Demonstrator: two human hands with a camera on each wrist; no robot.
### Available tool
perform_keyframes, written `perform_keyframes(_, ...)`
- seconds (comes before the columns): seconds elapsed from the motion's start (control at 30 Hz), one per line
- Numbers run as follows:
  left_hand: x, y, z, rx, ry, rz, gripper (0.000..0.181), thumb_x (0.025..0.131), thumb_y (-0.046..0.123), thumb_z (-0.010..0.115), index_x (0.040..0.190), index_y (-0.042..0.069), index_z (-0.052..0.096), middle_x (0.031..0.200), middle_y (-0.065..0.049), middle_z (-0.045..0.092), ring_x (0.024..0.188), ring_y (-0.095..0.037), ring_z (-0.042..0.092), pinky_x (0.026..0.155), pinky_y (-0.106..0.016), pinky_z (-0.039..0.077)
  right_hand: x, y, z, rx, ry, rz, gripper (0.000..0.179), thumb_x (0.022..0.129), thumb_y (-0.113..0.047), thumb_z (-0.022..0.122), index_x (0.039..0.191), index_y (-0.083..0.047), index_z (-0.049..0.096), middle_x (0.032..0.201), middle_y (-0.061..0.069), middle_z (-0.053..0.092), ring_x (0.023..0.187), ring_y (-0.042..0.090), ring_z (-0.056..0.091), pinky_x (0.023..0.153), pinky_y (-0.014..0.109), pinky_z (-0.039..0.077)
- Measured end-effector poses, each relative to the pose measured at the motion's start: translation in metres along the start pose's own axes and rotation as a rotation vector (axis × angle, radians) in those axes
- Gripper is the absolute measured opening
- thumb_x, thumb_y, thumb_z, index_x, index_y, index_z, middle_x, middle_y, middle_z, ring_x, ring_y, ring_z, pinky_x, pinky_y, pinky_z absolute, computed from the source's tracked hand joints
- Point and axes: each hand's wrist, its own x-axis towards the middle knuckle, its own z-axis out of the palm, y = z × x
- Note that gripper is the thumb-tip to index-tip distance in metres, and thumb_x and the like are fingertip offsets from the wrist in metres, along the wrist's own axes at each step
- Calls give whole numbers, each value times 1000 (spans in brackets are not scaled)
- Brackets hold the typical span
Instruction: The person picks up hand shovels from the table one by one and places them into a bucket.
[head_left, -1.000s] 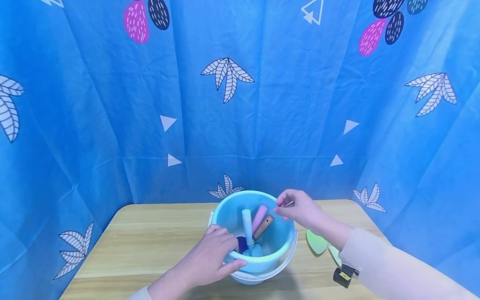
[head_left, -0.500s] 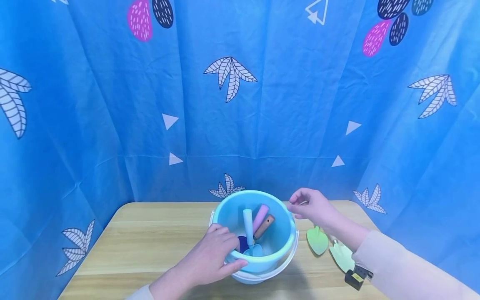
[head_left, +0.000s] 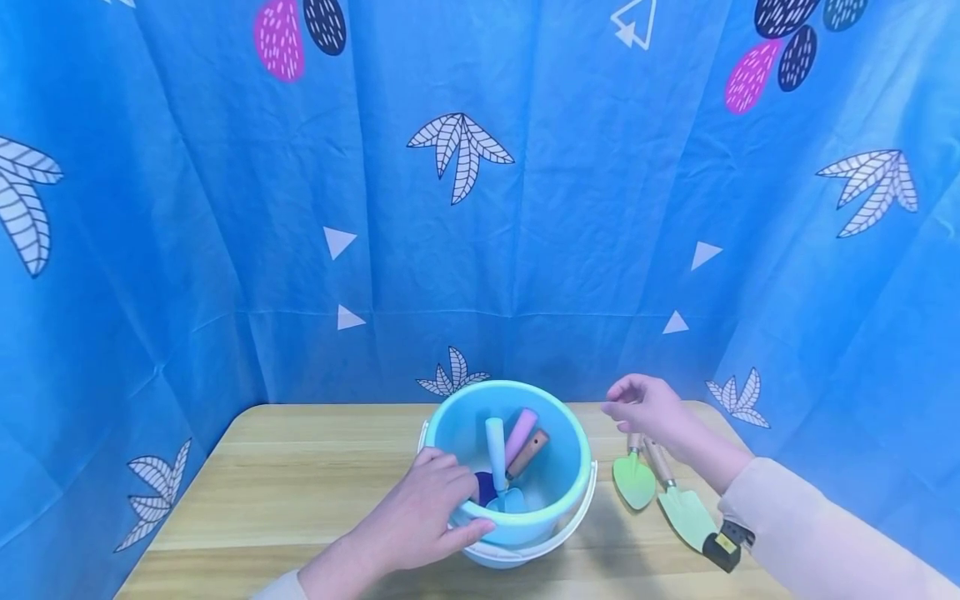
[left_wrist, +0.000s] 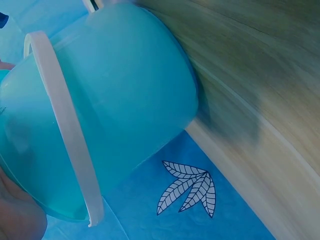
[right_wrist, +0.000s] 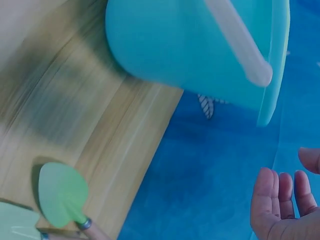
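Observation:
A light blue bucket (head_left: 525,520) stands on the table, its white bail handle (left_wrist: 65,112) hanging down at the front. My left hand (head_left: 420,512) grips the bucket's near-left rim. Inside the bucket lean a tool with a light blue handle (head_left: 495,446) and blue blade, a pink handle (head_left: 521,437), a brown wooden handle (head_left: 528,454) and something dark blue (head_left: 485,487). Holding nothing, my right hand (head_left: 660,417) hovers over the wooden handles of two trowels: a small green trowel (head_left: 634,483) and a larger pale green trowel (head_left: 687,518), both lying right of the bucket.
The wooden table (head_left: 315,467) has rounded far corners. Close behind its far edge hangs a blue patterned cloth (head_left: 510,250), which also closes in both sides. A small black device (head_left: 722,546) sits at my right wrist, overlapping the larger trowel's blade.
My right hand has moved right, away from over the bucket's rim to above the trowels, bringing more of both into view. The left hand has stayed on the rim.

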Motion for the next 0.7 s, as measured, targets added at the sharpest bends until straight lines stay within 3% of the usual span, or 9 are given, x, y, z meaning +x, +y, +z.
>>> perform_keyframes(0.7, 1, 1, 0, 11, -17, -16, 41, 98, 65, 45, 93, 27, 61, 83, 21, 54, 91, -3, 49, 88, -34, 38, 13, 38, -17, -36, 6, 57, 25, 93, -9, 67, 108, 7, 55, 98, 15, 62, 83, 21, 62, 78, 39, 58)
